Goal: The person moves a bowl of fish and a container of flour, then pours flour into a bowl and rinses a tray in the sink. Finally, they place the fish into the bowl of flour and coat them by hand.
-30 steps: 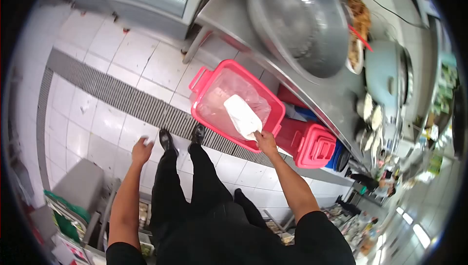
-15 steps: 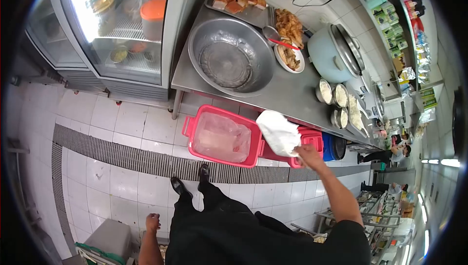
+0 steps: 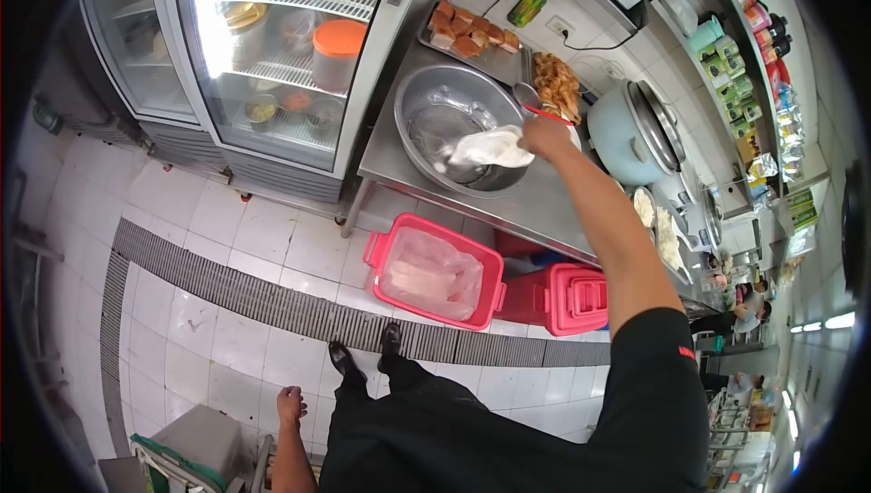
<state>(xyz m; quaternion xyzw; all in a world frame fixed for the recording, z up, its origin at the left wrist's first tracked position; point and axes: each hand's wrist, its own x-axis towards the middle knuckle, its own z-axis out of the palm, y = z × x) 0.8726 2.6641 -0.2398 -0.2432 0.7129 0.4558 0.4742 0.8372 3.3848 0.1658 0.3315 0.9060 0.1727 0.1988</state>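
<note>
My right hand [image 3: 547, 136] is closed on a white cloth [image 3: 494, 147], which hangs down inside the large metal bowl [image 3: 423, 94]. That bowl stands on the steel counter [image 3: 386, 159]. Behind my hand, a red-handled ladle [image 3: 552, 115] lies partly hidden, near a heap of browned food [image 3: 556, 83]. My left hand [image 3: 291, 405] hangs low beside my body with its fingers curled, away from any object; whether it holds something is too small to tell.
A lit glass-door fridge [image 3: 272, 58] is at the left. Below the counter sits an open pink bin [image 3: 435, 271] with a clear liner, beside a lidded pink bin [image 3: 576, 298]. A tray of meat pieces [image 3: 467, 30] and a rice cooker [image 3: 626, 135] stand farther back.
My right hand has moved with the cloth from above the floor bins up into the metal bowl. The view has shifted, and my left hand still hangs low.
</note>
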